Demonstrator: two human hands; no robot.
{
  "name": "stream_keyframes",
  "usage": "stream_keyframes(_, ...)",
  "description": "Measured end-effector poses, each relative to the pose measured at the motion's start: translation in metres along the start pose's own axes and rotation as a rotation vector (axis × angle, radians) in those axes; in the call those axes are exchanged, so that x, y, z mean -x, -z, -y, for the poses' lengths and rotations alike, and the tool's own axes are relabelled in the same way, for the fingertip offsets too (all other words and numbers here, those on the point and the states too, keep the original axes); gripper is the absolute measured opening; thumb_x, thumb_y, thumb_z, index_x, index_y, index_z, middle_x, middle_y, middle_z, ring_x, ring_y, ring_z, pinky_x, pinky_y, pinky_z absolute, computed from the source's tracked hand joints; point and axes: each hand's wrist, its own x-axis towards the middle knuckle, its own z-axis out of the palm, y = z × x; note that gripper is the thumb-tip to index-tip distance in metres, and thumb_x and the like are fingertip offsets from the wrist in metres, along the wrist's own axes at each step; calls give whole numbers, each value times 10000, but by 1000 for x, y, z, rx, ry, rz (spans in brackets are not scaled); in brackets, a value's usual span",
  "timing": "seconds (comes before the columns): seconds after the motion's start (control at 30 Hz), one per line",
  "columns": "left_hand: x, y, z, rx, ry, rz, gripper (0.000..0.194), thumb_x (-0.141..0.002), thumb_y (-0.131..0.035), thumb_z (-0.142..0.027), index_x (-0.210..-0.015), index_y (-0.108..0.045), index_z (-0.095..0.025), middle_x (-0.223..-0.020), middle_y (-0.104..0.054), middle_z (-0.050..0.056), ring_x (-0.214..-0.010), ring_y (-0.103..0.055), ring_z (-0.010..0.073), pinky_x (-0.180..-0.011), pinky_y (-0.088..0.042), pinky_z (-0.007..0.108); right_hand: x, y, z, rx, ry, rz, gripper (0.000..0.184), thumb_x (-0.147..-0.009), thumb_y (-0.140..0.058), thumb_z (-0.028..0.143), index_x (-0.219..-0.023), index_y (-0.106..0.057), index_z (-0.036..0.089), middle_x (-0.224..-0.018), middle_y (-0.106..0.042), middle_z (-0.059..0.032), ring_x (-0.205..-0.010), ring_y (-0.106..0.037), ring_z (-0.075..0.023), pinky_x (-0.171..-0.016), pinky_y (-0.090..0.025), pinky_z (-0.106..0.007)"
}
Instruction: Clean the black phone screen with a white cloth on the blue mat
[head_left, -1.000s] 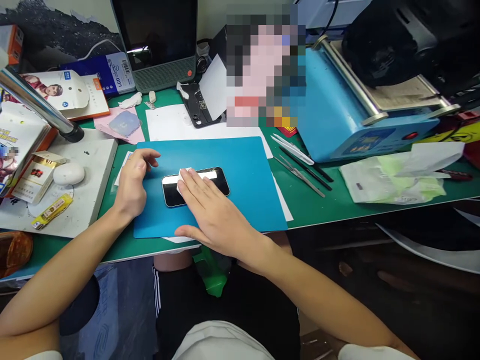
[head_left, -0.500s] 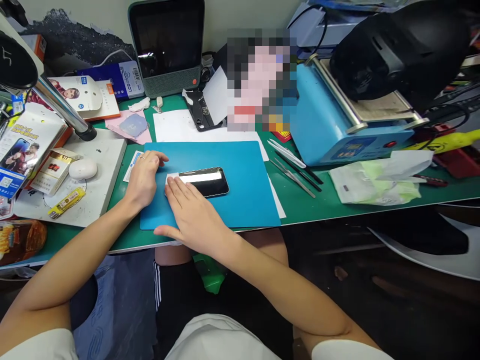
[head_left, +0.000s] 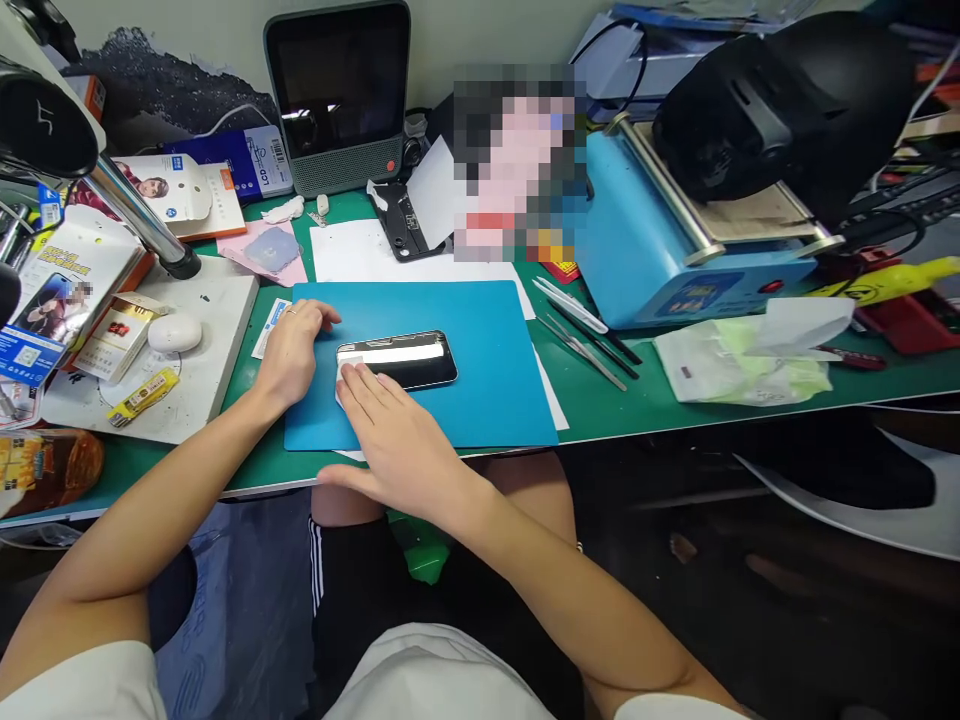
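A smartphone [head_left: 412, 357] lies screen up on the blue mat [head_left: 487, 330], bright light reflected across its dark glass. My right hand [head_left: 397, 430] rests flat over its left end, fingers stretched and thumb held apart. Under those fingertips is a small white wipe [head_left: 349, 362], mostly covered by the hand. My left hand [head_left: 292, 350] rests on the mat's left edge with fingers loosely bent and nothing visible in them; it does not touch the phone. A small white-and-blue packet [head_left: 271, 328] lies beside it, partly hidden.
Tweezers [head_left: 581, 350] and pens lie right of the mat, near a tissue pack [head_left: 720, 370]. A blue machine [head_left: 637, 230] stands behind them. On the left are a white board [head_left: 202, 350], a lighter [head_left: 144, 397] and a lamp post [head_left: 142, 215]. A dark screen device [head_left: 341, 90] stands at the back.
My right hand has slid with the wipe from the phone's middle to its left end, then slightly toward me. The left hand has barely moved; the camera view has shifted.
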Motion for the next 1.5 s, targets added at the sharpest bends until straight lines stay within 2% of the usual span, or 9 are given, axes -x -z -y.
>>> stream_keyframes(0.27, -2, 3, -1, -32, 11, 18, 466, -1041, -259, -430, -979, -679, -238, -1011, -727, 109, -1040, -661, 315, -1019, -526, 538, -17, -2, -4, 32, -53, -20, 1061, -1036, -498, 785, -1640, -424, -85, -1738, -371, -302, -1671, -336, -396, -1377, -312, -535)
stream_keyframes(0.43, -3, 4, 1, -49, 3, 40, 478, -1052, -256, -441, -964, -683, -245, -1002, -729, 104, -1028, -663, 309, -1025, -525, 534, 4, -4, -8, 44, 19, -50, 1156, -972, -535, 850, -1643, -419, -84, -1747, -355, -299, -1668, -350, -398, -1372, -330, -543)
stream_keyframes(0.73, -4, 5, -2, -100, 3, 71, 504, -1065, -227, -446, -946, -673, -243, -1049, -734, 112, -1056, -660, 308, -1046, -515, 537, 31, 9, -64, 90, -151, -53, 1046, -1039, -373, 840, -1671, -430, 8, -1749, -394, -259, -1656, -380, -395, -1346, -334, -642)
stream_keyframes(0.83, -4, 5, -7, -115, -9, 113, 459, -1040, -345, -508, -951, -700, -232, -1044, -738, 106, -1067, -652, 314, -1062, -502, 540, 45, 12, -70, 92, -154, -70, 1009, -1047, -375, 827, -1660, -455, 29, -1732, -437, -254, -1654, -390, -381, -1352, -328, -626)
stream_keyframes(0.93, -3, 5, -11, -157, -58, 210, 478, -977, -514, -616, -1091, -741, -211, -1100, -741, 109, -1112, -631, 333, -1043, -511, 531, 37, 17, -75, 97, -191, -31, 996, -1039, -437, 819, -1656, -461, 38, -1744, -423, -247, -1655, -385, -387, -1361, -300, -633)
stream_keyframes(1.07, -2, 6, -10, -247, -196, 332, 730, -913, -598, -773, -1344, -690, -191, -1275, -717, 137, -1195, -595, 369, -1071, -492, 548, 22, 20, -78, 120, -230, 42, 1058, -1019, -506, 813, -1659, -417, -25, -1754, -387, -277, -1662, -361, -412, -1370, -266, -643)
stream_keyframes(1.17, -2, 6, -8, -289, -267, 393, 891, -844, -672, -858, -1446, -633, -203, -1358, -679, 150, -1224, -579, 389, -1095, -475, 563, 37, 15, -74, 129, -190, 1, 1078, -1029, -446, 826, -1677, -375, -32, -1769, -354, -280, -1681, -317, -408, -1365, -268, -655)
stream_keyframes(1.27, -2, 6, -6, -312, -310, 447, 939, -792, -757, -850, -1482, -605, -232, -1406, -648, 153, -1244, -564, 403, -1121, -455, 578, 51, 11, -73, 116, -169, -31, 1037, -1050, -376, 817, -1697, -361, 6, -1771, -362, -265, -1685, -314, -393, -1365, -261, -661)
stream_keyframes(1.5, -3, 7, -7, -348, -291, 450, 809, -835, -783, -714, -1456, -617, -223, -1406, -640, 148, -1244, -554, 394, -1104, -463, 566, 37, 15, -84, 73, -210, 1, 977, -1065, -435, 771, -1723, -338, 55, -1788, -329, -256, -1691, -297, -398, -1363, -245, -680)
